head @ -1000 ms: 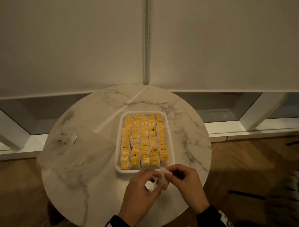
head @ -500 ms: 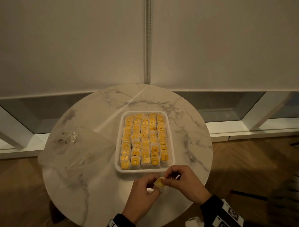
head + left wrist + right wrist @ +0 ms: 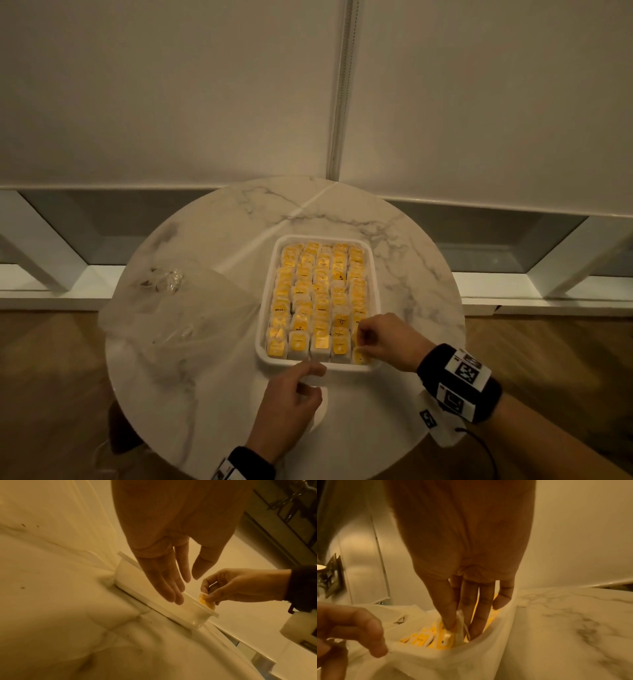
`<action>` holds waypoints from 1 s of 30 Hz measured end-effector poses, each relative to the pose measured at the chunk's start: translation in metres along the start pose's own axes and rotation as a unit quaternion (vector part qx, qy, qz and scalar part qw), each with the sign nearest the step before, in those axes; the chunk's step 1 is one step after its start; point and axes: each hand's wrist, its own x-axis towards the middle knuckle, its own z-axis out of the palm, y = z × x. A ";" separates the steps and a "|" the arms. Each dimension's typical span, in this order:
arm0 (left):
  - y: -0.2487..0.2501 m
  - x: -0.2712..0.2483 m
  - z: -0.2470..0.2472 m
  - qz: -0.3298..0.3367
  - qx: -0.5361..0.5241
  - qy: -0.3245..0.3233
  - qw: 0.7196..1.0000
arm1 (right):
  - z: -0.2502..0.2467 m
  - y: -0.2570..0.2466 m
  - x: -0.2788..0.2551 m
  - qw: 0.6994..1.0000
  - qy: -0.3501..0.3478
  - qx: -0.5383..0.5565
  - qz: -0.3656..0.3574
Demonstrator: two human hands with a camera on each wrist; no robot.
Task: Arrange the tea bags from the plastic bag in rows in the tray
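Note:
A white tray (image 3: pixel 323 237) on the round marble table holds rows of yellow-tagged tea bags (image 3: pixel 318 291). My right hand (image 3: pixel 364 342) pinches one tea bag (image 3: pixel 360 355) and has it down in the tray's near right corner, beside the front row. The right wrist view shows thumb and fingers on that tea bag (image 3: pixel 453 626) inside the tray wall (image 3: pixel 496 635). My left hand (image 3: pixel 308 375) holds nothing, and its forefinger lies at the tray's near rim. In the left wrist view its fingers (image 3: pixel 171 592) are straight over the rim (image 3: pixel 197 601). The clear plastic bag (image 3: pixel 178 318) lies flat to the left.
The marble table (image 3: pixel 411 274) is small, and its edge curves close around the tray on the right and near sides. Behind it are white blinds and a low window sill (image 3: pixel 513 291). Wooden floor (image 3: pixel 51 377) shows on both sides.
Both hands were holding the tea bag in front of the tray. The right hand has since carried it into the near right corner, and the left hand has let go and moved to the near rim.

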 end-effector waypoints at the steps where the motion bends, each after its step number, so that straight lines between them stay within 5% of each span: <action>1: -0.001 -0.001 -0.001 -0.004 0.007 0.001 1.000 | 0.002 -0.001 0.003 1.000 -0.005 -0.018 -0.001; 11: 0.000 0.003 -0.007 -0.024 0.094 -0.051 0.994 | 0.014 -0.005 0.027 0.968 0.015 -0.247 0.033; 17: 0.011 0.003 -0.014 -0.013 0.102 -0.055 0.993 | 0.017 -0.008 0.021 0.968 0.036 -0.248 0.026; 22: 0.025 -0.006 -0.041 0.085 0.044 0.098 0.991 | 0.020 -0.009 0.010 0.970 0.018 -0.241 0.018; 26: 0.018 -0.011 -0.085 0.166 0.160 0.273 0.934 | 0.025 -0.007 0.004 0.982 0.113 -0.147 -0.042; 30: -0.012 -0.004 -0.135 0.030 0.360 0.281 0.889 | 0.031 -0.022 0.002 0.963 0.237 0.020 -0.128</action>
